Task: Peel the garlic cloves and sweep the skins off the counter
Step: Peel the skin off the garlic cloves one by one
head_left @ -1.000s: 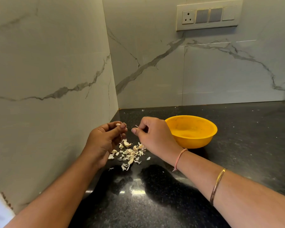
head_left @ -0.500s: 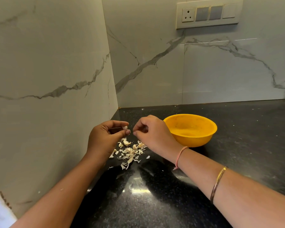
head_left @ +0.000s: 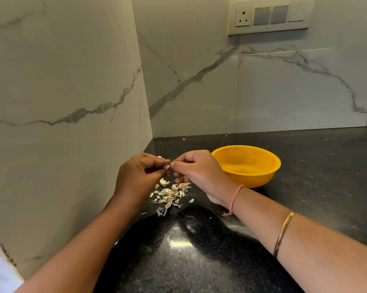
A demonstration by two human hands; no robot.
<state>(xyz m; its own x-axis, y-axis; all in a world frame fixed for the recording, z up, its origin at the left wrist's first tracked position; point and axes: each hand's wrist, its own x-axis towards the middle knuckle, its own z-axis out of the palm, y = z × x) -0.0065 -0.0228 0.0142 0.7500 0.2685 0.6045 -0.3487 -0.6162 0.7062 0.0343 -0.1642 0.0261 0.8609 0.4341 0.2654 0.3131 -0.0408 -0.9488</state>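
My left hand and my right hand meet above the black counter. Between their fingertips they pinch a small pale garlic clove; most of it is hidden by the fingers. Directly below lies a loose heap of papery garlic skins, with two or three whole cloves at its far edge, one clove lying nearest the hands. A yellow bowl stands just right of my right hand.
Marble walls meet in a corner at the left and back of the counter. A socket and switch panel is high on the back wall. Tiny skin flecks dot the counter near the corner.
My hands, a little apart before, have closed together; my right fingertips now meet the clove held by my left hand. The skin heap and bowl have not moved.
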